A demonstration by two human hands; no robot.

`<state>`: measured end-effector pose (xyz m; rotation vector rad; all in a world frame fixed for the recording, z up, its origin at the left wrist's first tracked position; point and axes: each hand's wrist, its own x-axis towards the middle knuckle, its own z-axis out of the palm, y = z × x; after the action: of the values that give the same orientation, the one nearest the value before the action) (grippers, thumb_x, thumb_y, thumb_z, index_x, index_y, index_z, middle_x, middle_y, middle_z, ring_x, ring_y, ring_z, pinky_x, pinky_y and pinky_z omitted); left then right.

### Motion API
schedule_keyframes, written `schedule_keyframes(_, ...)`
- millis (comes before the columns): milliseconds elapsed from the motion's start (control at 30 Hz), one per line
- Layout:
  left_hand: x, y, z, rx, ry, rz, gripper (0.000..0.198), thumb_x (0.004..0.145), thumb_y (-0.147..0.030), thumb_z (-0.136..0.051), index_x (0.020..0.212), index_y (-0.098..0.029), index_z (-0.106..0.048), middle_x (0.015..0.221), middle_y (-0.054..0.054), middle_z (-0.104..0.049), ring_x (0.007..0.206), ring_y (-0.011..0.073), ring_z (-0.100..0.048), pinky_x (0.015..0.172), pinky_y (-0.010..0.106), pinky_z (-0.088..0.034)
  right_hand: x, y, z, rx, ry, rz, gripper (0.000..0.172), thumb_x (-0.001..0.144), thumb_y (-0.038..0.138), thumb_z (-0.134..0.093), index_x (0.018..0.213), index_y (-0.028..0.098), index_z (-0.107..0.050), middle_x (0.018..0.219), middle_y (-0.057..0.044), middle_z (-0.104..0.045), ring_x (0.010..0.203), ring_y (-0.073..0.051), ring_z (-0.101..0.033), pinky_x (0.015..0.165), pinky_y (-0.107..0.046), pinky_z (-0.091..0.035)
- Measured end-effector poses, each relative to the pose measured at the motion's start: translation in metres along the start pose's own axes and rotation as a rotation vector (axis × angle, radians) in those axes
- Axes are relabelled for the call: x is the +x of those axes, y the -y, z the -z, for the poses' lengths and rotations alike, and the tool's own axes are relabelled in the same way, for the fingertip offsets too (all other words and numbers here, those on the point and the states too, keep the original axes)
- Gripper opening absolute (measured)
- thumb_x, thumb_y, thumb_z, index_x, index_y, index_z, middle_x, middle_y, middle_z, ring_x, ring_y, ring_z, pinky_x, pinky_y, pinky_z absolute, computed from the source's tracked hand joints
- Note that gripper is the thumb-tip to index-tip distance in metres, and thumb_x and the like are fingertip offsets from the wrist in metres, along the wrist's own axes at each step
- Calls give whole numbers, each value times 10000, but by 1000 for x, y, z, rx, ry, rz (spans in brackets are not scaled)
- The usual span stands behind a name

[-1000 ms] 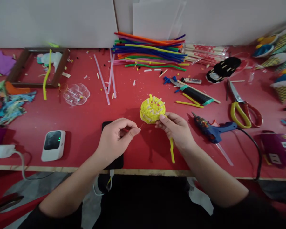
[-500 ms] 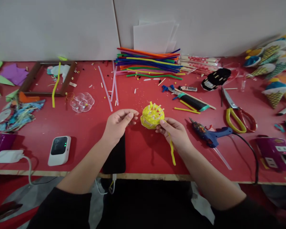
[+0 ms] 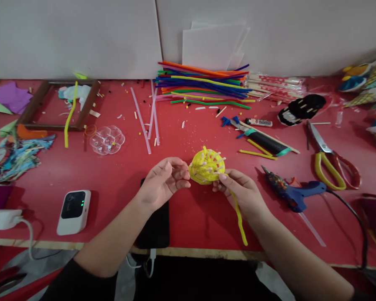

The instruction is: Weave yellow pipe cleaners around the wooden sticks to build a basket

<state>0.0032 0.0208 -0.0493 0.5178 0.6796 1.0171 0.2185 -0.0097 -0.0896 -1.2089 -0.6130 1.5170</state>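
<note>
A small round yellow basket woven from pipe cleaners [image 3: 207,166], with pale stick ends poking out, is held above the red table. My right hand [image 3: 240,188] pinches its right edge between thumb and fingers. From that grip a loose yellow pipe cleaner end [image 3: 240,219] hangs down. My left hand [image 3: 164,182] is at the basket's left side, fingers curved and apart, holding nothing; whether its fingertips touch the weave I cannot tell. Below the left hand lies a black phone [image 3: 155,228] with a white cable plugged in.
A blue glue gun [image 3: 293,190] and large scissors [image 3: 330,156] lie to the right. Black-handled pliers [image 3: 261,140] and a black woven piece [image 3: 302,109] sit farther back. Coloured pipe cleaners [image 3: 203,85] are piled by the wall. A white device [image 3: 74,212] and wooden frame [image 3: 34,102] are at left.
My left hand has opened its pinched fingers and come nearer the basket's side. The basket has tipped slightly in my right hand. The camera view has shifted a little.
</note>
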Motion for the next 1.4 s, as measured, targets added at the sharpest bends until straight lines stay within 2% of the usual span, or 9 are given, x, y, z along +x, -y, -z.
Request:
schedule_keyframes(167, -3, 5, 2, -35, 47, 43, 281, 746, -352, -944, 815, -197, -720, 790, -15, -660, 689, 95, -655, 630, 204, -596, -2, 4, 1, -41, 28, 2, 364, 647, 505, -953, 756, 205, -779, 633, -3, -709, 575, -129, -659, 576, -268, -599)
schedule_keyframes(333, -4, 7, 0, -27, 43, 48, 291, 750, -368, -939, 779, -193, -709, 763, -22, -602, 643, 79, -580, 574, 188, -539, -3, 5, 3, -65, 36, 17, 343, 686, 498, -933, 776, 202, -782, 644, -8, -710, 578, -126, -656, 580, -263, -597)
schedule_keyframes(567, -2, 6, -3, 21, -45, 4, 346, 753, -350, -940, 739, -181, -638, 819, -19, -613, 698, 80, -590, 594, 170, -528, -4, 0, 6, -103, 23, 96, 293, 734, 497, -899, 791, 235, -780, 708, 5, -719, 621, -134, -670, 638, -291, -609)
schedule_keyframes(633, -1, 6, -3, 26, -81, -3, 337, 757, -318, -939, 738, -183, -631, 799, -22, -627, 701, 77, -595, 584, 151, -524, -6, 0, 7, -166, 35, 170, 208, 787, 442, -869, 815, 252, -790, 805, -3, -744, 716, -145, -704, 720, -302, -611)
schedule_keyframes(733, -1, 6, -5, 32, -91, 2, 333, 736, -269, -952, 711, -183, -631, 710, -34, -618, 628, 64, -559, 515, 123, -486, -11, 4, 7, -327, 73, 392, 18, 864, 293, -801, 879, 282, -802, 904, -9, -752, 848, -157, -717, 791, -305, -591)
schedule_keyframes(833, -1, 6, -6, 49, -102, 9, 352, 682, -255, -983, 679, -180, -640, 674, -40, -627, 580, 56, -548, 484, 117, -491, -17, 9, 8, -430, 131, 557, 143, 881, 195, -763, 947, 315, -808, 913, -6, -734, 837, -154, -701, 748, -295, -580)
schedule_keyframes(1033, -2, 7, -5, 63, -138, 5, 326, 689, -267, -977, 686, -188, -661, 665, -47, -613, 568, 63, -551, 497, 133, -551, -24, 12, 15, -528, 252, 713, 377, 903, 156, -724, 1186, 401, -770, 1040, -27, -757, 926, -203, -724, 811, -365, -616)
schedule_keyframes(1233, -2, 6, -7, 101, -168, 17, 337, 668, -260, -986, 700, -186, -658, 677, -49, -616, 561, 67, -574, 515, 148, -570, -23, 14, 16, -524, 311, 750, 433, 899, 146, -730, 1240, 413, -751, 1110, -28, -781, 945, -211, -763, 820, -361, -651)
schedule_keyframes(1400, -4, 6, -7, 107, -92, -53, 267, 734, -251, -953, 852, -216, -715, 701, -68, -642, 563, 53, -580, 544, 131, -569, -19, 17, 15, -521, 367, 857, 447, 907, 106, -706, 1290, 336, -730, 1143, -43, -781, 996, -193, -773, 865, -321, -664)
